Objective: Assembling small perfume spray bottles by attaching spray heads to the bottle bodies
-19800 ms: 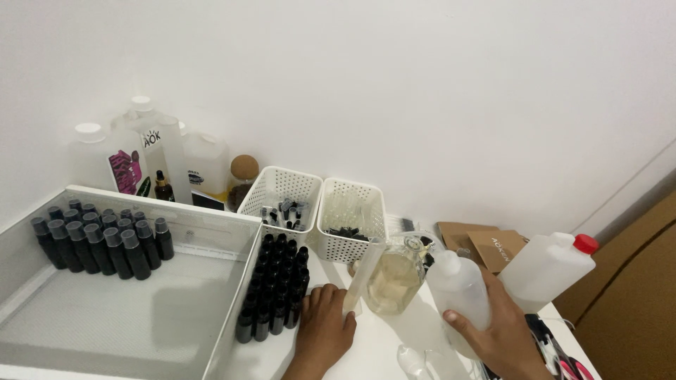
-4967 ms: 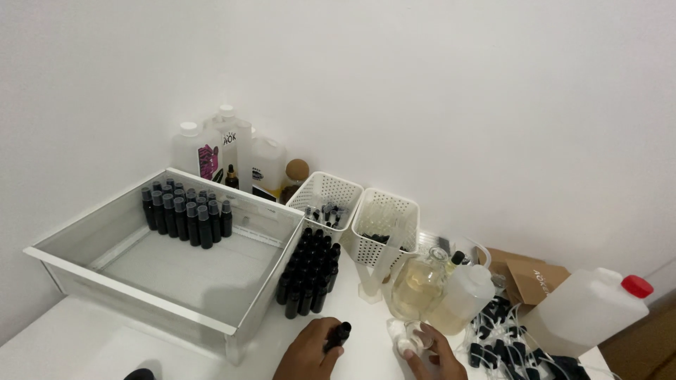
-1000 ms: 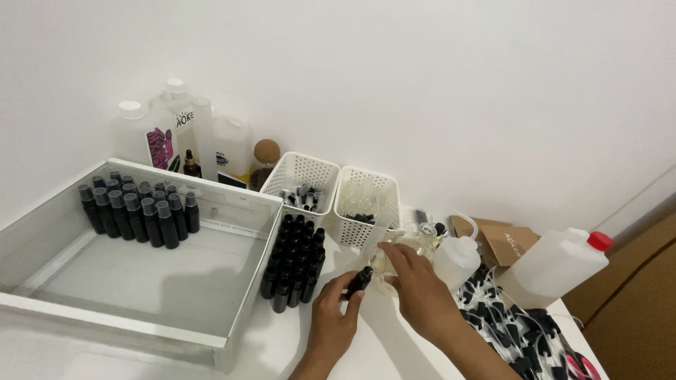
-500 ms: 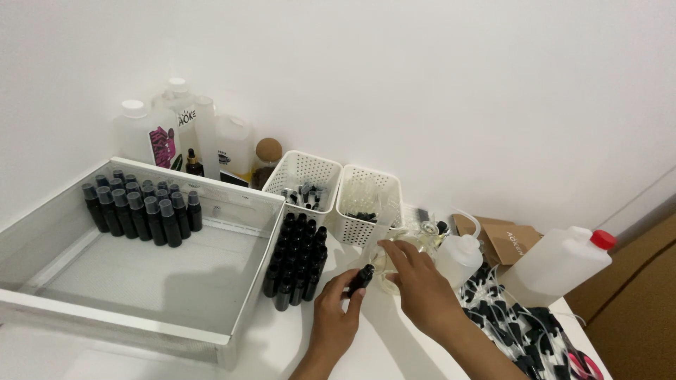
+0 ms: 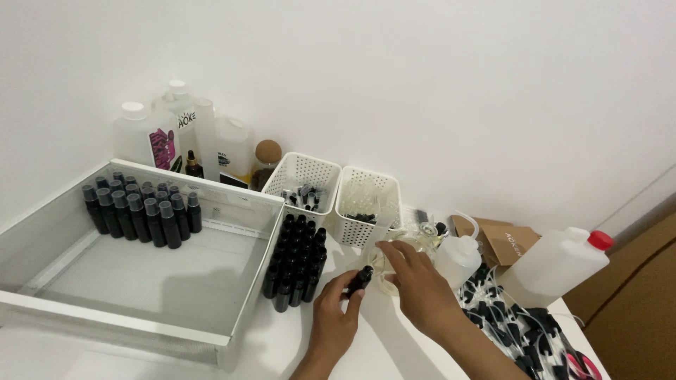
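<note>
My left hand [image 5: 336,320] holds a small black bottle [image 5: 360,279] tilted above the white table, just right of a block of several upright black bottles [image 5: 296,260]. My right hand [image 5: 415,281] reaches in from the right, its fingers curled at a clear glass flask [image 5: 387,267] next to the black bottle; whether it grips the flask is hidden. A white squeeze bottle [image 5: 458,259] stands just beyond my right hand.
A large white tray [image 5: 239,281] at left holds several capped black bottles [image 5: 141,211]. Two white perforated baskets [image 5: 303,176] [image 5: 366,200] stand at the back, big plastic bottles [image 5: 179,137] in the corner. A white jug with red cap [image 5: 556,264], brown boxes [image 5: 503,239] and loose spray pumps [image 5: 507,320] lie right.
Little differs over the last second: both hands stay together at the small black bottle and the flask. The view has shifted slightly.
</note>
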